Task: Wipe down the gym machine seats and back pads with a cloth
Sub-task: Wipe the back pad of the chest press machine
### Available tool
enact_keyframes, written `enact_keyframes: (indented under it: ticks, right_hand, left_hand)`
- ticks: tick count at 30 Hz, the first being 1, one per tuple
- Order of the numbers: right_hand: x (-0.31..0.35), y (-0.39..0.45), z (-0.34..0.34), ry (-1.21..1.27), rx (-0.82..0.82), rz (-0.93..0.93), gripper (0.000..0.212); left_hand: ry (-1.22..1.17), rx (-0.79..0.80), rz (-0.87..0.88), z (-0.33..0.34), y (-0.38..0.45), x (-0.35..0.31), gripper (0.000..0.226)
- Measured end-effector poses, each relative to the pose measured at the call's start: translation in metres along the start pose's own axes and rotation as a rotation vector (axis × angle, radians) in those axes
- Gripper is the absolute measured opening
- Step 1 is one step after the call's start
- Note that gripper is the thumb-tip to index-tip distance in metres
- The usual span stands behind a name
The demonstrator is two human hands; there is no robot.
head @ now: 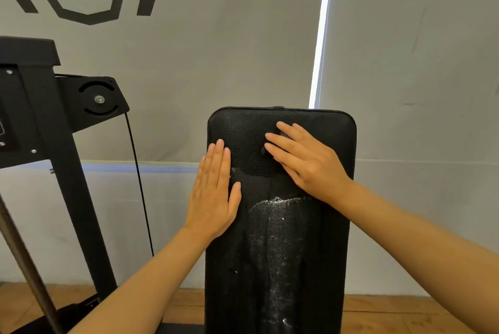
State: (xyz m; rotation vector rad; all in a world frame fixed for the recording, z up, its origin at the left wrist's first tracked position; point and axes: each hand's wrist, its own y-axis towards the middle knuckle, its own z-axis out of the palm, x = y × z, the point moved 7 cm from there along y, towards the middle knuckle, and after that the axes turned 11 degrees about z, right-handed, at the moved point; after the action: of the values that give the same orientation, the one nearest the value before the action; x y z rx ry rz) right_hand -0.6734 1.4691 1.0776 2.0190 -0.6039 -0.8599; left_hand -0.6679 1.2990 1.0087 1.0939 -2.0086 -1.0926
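A tall black back pad [324, 128] stands upright in front of me, its textured cover streaked with wet, shiny patches [272, 225] down the middle. My right hand [305, 160] lies on the upper part of the pad and presses a dark cloth [284, 134] against it; only small bits of the cloth show between and past the fingers. My left hand [213, 193] rests flat along the pad's left edge, fingers straight and together, holding nothing.
A black machine frame [67, 177] with a round pulley plate [99, 99] and a thin cable [139, 179] stands to the left. A metal bar [24, 260] slants at the lower left. Behind are a grey wall and a wooden floor [383, 312].
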Motion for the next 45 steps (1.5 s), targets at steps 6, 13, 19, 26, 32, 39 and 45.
enact_keyframes:
  ticks: [6, 13, 19, 26, 32, 39, 45]
  right_hand:
    - [-0.041, -0.035, -0.024, -0.019, -0.025, 0.093, 0.031]
    - [0.008, 0.006, 0.004, 0.128, -0.157, 0.185, 0.024]
    - [-0.008, -0.011, -0.004, 0.061, -0.111, 0.124, 0.029]
    - [-0.043, -0.048, -0.029, 0.056, -0.194, 0.356, 0.029]
    - [-0.030, -0.034, -0.022, 0.020, -0.291, 0.441, 0.024]
    - [-0.040, -0.042, -0.032, 0.005, -0.327, 0.339, 0.011]
    - [-0.073, -0.057, -0.046, 0.016, -0.364, 0.475, 0.013]
  left_hand:
    - [0.025, -0.002, 0.022, 0.003, -0.002, 0.003, 0.066]
    - [0.040, 0.003, 0.032, 0.006, -0.002, 0.002, 0.065]
    - [0.050, 0.010, 0.033, 0.004, -0.003, 0.003, 0.065]
    - [0.045, 0.008, 0.024, 0.005, -0.002, 0.002, 0.066]
    - [0.042, 0.005, 0.009, 0.006, -0.002, 0.001, 0.065]
    - [0.051, 0.021, -0.006, 0.004, -0.002, 0.002, 0.066]
    - [0.065, 0.009, -0.005, 0.007, -0.003, 0.001, 0.066]
